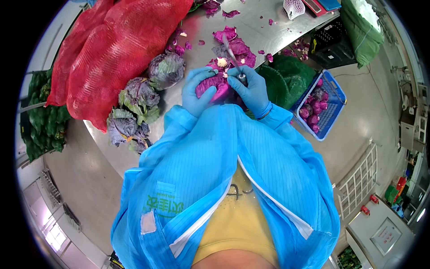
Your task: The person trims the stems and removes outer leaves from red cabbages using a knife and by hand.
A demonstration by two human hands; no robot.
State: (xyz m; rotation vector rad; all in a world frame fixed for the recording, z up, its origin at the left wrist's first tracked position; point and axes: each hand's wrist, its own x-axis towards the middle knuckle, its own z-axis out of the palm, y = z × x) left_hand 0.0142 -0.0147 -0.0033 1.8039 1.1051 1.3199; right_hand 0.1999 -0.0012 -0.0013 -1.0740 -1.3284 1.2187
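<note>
Head view: I see red sack over left edge of worktop, scraps beyond cabbage; left hand grips it, bright purple; right hand grips knife.

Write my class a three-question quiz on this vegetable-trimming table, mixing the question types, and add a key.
1. Multiple choice: what does the gloved right hand hold?
a) a spoon
b) a knife
c) a brush

2. True or false: the plastic basket holding trimmed red cabbages is green.

3. Fill in the missing word: the leafy cabbages on the metal table lie beside a ____ mesh sack.

Key: 1. b; 2. false, it is blue; 3. red.
</note>
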